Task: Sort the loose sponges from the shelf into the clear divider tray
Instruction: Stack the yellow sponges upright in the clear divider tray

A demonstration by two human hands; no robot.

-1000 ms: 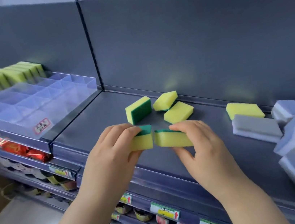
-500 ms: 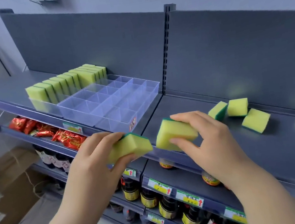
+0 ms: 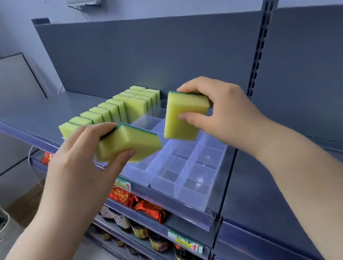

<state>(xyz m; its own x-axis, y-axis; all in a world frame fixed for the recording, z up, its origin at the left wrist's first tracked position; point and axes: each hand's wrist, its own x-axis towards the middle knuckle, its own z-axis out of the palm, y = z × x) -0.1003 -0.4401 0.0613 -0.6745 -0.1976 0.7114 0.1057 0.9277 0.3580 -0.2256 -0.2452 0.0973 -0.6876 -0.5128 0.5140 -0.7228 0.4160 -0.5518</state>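
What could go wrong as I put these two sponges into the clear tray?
The left hand holds the left sponge roughly flat, while the filed sponges stand on edge. Dropped like that, it may bridge the dividers of the clear tray rather than slot in. The right sponge, in the right hand, hangs close beside it, so the two could bump on the way down.

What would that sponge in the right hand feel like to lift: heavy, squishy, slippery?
Probably light: the right hand holds the sponge in the air with just a pinch. Likely soft yet springy, since it keeps its block shape in that grip. Slipping seems unlikely; the foam looks matte, not glossy.
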